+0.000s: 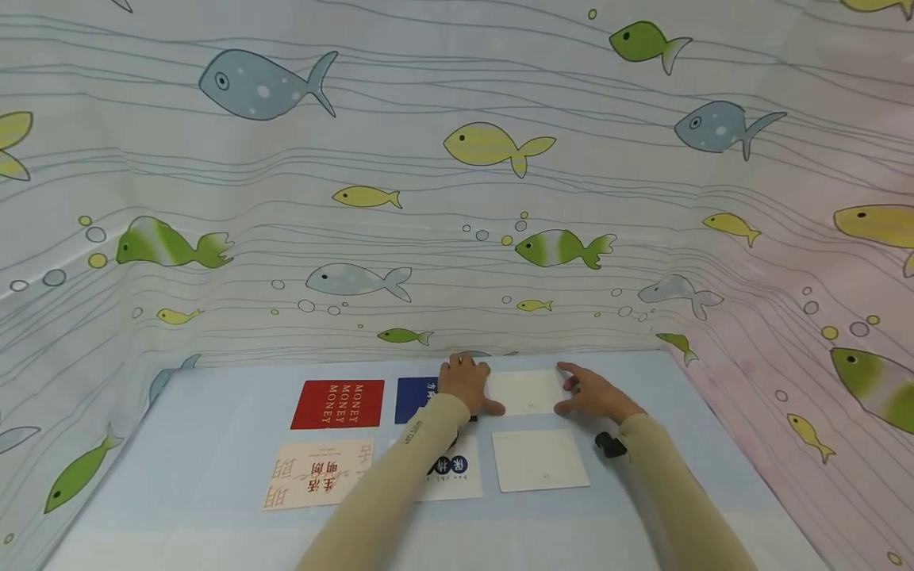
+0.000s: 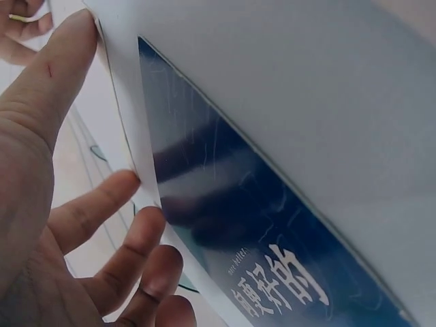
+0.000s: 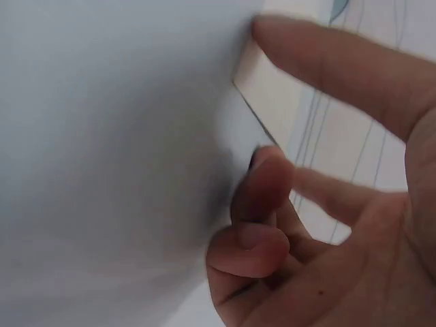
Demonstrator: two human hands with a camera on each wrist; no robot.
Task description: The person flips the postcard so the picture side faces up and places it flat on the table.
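A blank white card [image 1: 525,392] lies in the back row on the table, between my two hands. My left hand [image 1: 466,383] is at its left side, thumb and forefinger spread along the edge. In the left wrist view, the thumb tip [image 2: 85,27] rests at the white card's edge, beside a blue card [image 2: 211,163] with white lettering. My right hand [image 1: 596,393] is at the white card's right side. In the right wrist view its thumb [image 3: 293,41] touches a corner of the white card [image 3: 262,88], the forefinger is farther along that edge, and the other fingers curl loosely.
A second white card [image 1: 539,460] lies in the front row. At the left are a red card [image 1: 314,404] reading MONEY and a cream card [image 1: 286,474] with red lettering. My left forearm partly covers a lettered white card [image 1: 467,482]. A fish-patterned curtain [image 1: 428,230] surrounds the table.
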